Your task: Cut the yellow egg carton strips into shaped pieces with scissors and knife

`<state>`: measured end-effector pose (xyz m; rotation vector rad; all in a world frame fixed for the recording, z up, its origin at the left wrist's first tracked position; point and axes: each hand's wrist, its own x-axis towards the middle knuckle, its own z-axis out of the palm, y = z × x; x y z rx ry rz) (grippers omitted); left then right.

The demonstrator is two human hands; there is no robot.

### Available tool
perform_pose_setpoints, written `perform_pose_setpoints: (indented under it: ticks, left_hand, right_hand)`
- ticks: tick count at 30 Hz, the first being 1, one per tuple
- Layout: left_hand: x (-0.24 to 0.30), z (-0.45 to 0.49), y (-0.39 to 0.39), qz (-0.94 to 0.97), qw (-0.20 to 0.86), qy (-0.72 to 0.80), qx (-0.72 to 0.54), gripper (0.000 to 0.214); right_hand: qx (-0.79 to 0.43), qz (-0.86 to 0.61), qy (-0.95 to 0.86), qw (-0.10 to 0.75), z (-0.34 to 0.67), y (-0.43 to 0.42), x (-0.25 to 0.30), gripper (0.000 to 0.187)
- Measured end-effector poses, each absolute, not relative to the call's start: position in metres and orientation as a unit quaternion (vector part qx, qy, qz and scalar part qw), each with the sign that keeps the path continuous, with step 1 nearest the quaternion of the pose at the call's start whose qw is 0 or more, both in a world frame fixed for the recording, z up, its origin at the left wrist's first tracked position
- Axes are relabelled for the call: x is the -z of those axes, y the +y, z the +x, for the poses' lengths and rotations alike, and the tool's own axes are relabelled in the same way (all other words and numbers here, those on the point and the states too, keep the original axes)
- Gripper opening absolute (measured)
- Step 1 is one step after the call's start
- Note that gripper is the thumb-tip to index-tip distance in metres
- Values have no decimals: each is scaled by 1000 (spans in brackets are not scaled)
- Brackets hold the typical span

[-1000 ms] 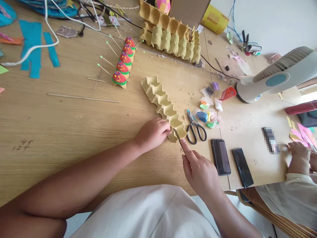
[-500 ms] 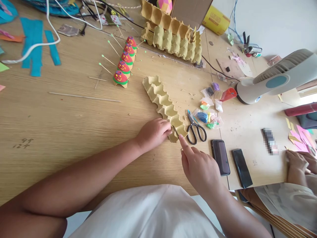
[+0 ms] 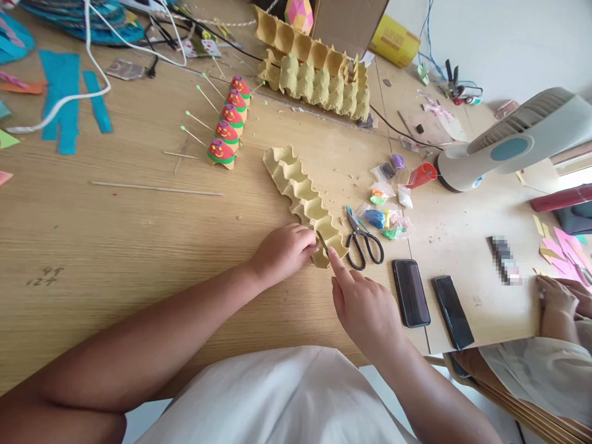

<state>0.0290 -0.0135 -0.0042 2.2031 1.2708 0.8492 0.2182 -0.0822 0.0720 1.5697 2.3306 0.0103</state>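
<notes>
- 1 egg-carton strip (image 3: pixel 303 191) lies on the table (image 3: pixel 139 246) right ahead of you, hollows up, slanting from far left to its near end at your hands.
- Light stuff, by the look of it: moulded pulp, fairly stiff along the ridges, probably dry rather than slippery, and apt to tear or crumple at the thin rims.
- Best hold looks to be low on the side wall, pressing gently so the cups don't crush.
- Your left hand (image 3: pixel 284 251) has its fingers curled in, closed on the strip's near left edge, forearm slanting up from the lower left.
- Your right hand (image 3: pixel 367 308) comes in from the lower right, closed round a thin dark blade (image 3: pixel 322 243), index finger stretched along it, tip over the nearest cups.
- Scissors (image 3: pixel 363 239) lie just right of the strip, handles toward you.
</notes>
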Motion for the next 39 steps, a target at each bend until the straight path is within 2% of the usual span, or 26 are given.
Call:
perform_pose_setpoints:
  ticks: [11,21,30,39]
  left_hand:
    - [10,22,-14,803,217,448,-329,15]
    - [9,21,-15,800,200,465,-322,15]
    - [10,22,-15,801,187,470,-321,14]
    - [7,22,-17,800,181,474,-320,14]
  right_hand:
    - [37,563,820,94,222,-89,-63,57]
    - [14,561,818,125,224,-103,-67,60]
    - [83,558,825,-1,253,-123,-70,56]
    - [96,566,818,29,255,-127,-63,56]
